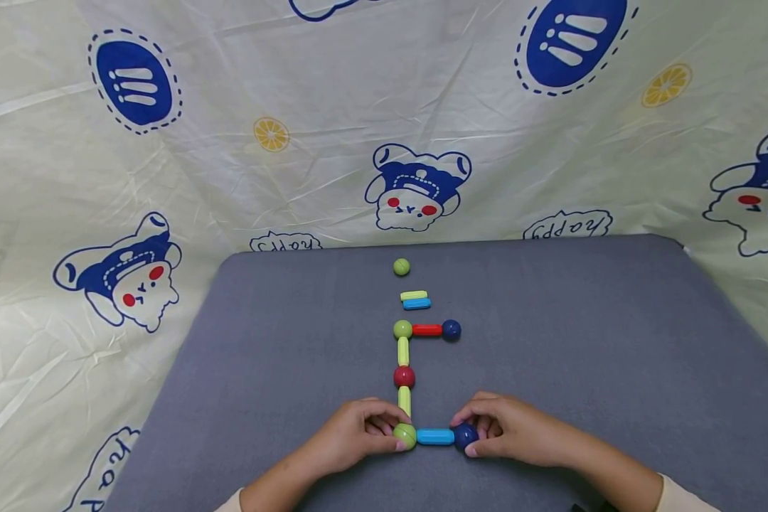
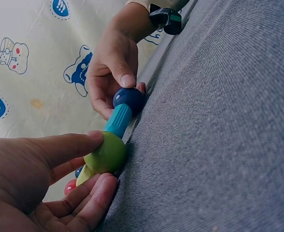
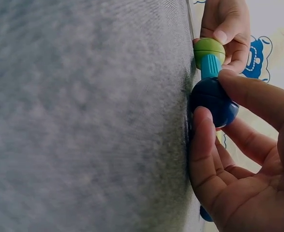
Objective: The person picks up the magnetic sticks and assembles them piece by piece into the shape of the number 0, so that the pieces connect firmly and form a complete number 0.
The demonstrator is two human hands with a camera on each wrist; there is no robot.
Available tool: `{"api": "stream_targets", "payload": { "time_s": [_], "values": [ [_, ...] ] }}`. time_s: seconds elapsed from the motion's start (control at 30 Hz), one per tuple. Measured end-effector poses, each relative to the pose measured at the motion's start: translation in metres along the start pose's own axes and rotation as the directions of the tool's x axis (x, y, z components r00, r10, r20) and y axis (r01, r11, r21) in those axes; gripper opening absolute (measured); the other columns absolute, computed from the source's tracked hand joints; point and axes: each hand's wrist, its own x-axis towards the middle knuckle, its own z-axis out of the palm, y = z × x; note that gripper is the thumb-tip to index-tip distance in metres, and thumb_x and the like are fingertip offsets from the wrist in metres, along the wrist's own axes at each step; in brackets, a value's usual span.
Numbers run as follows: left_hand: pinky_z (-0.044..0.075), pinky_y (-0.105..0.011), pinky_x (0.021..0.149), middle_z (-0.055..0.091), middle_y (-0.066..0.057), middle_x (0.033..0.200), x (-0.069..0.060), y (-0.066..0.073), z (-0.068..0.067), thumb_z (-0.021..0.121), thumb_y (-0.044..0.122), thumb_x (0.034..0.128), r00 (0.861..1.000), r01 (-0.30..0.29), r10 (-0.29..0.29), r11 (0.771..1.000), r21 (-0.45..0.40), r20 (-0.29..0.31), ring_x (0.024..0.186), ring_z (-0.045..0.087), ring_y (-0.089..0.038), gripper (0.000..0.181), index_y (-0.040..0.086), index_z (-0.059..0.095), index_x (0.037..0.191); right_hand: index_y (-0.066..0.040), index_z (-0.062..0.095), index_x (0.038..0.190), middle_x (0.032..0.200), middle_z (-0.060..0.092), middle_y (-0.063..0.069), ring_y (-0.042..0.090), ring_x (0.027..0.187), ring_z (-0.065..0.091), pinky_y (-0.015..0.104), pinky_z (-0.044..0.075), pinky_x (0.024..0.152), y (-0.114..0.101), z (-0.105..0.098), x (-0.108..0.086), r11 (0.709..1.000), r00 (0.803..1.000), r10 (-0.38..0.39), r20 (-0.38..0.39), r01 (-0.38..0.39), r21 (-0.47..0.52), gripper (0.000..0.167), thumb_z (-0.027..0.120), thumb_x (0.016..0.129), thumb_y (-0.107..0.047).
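My left hand [image 1: 352,435] pinches a green ball [image 1: 405,436] at the near corner of a joined ball-and-stick shape. The right hand [image 1: 518,429] grips a dark blue ball [image 1: 466,436]. A blue stick [image 1: 435,436] spans the two balls, touching both. From the green ball a yellow stick [image 1: 404,402] runs away to a red ball [image 1: 404,377]. Beyond it, another yellow stick [image 1: 403,351] reaches a second green ball [image 1: 402,329], from which a red stick [image 1: 427,330] leads right to a second dark blue ball [image 1: 451,330]. In the left wrist view, thumb and fingers straddle the green ball [image 2: 106,152].
Past the shape, a loose yellow stick [image 1: 414,295] and a loose blue stick [image 1: 417,304] lie side by side. A separate green ball [image 1: 401,267] sits farther back on the grey tabletop [image 1: 550,313]. A printed cloth [image 1: 333,185] hangs behind the table.
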Motion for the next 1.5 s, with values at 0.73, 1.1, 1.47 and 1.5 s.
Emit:
{"api": "stream_targets", "payload": {
  "time_s": [0.73,1.1,1.47,1.5],
  "values": [
    [0.053,-0.017,0.072,0.067,0.004,0.098,0.000,0.000,-0.001,0.082,0.018,0.0854,1.000,-0.004,0.004,1.000,0.007,0.002,0.081,0.062,-0.004,0.022,0.020,0.077,0.106,-0.010,0.067,0.124,0.111,0.064,0.011,0.008,0.089,0.060,0.023,0.052,0.075,-0.021,-0.025,0.039,0.991,0.950,-0.126,-0.287,0.109,-0.073,0.039,0.076,0.091,-0.029],
    [0.053,-0.017,0.072,0.067,0.003,0.098,-0.001,0.001,0.000,0.083,0.018,0.0849,1.000,-0.009,0.009,1.000,-0.006,-0.004,0.081,0.062,-0.004,0.021,0.020,0.077,0.105,-0.008,0.068,0.123,0.114,0.065,0.013,0.016,0.095,0.060,0.026,0.052,0.080,-0.019,-0.040,0.076,0.991,0.902,-0.135,-0.411,0.112,-0.080,0.032,0.073,0.094,-0.020],
    [0.053,-0.017,0.072,0.066,0.003,0.095,-0.001,0.000,0.000,0.083,0.018,0.0846,1.000,-0.006,0.006,1.000,0.002,-0.005,0.080,0.062,-0.004,0.022,0.020,0.077,0.106,-0.005,0.067,0.126,0.114,0.063,0.012,0.020,0.098,0.061,0.031,0.054,0.087,-0.015,-0.052,0.103,0.996,0.864,-0.090,-0.495,0.067,-0.065,0.031,0.069,0.097,-0.015],
    [0.053,-0.017,0.072,0.066,0.003,0.096,-0.001,0.000,0.000,0.083,0.018,0.0846,1.000,-0.007,0.007,1.000,0.002,-0.005,0.080,0.062,-0.004,0.022,0.020,0.077,0.106,-0.005,0.067,0.125,0.113,0.063,0.011,0.020,0.098,0.061,0.033,0.054,0.088,-0.016,-0.052,0.105,0.996,0.861,-0.085,-0.502,0.061,-0.064,0.031,0.069,0.097,-0.016]
  ]
}}
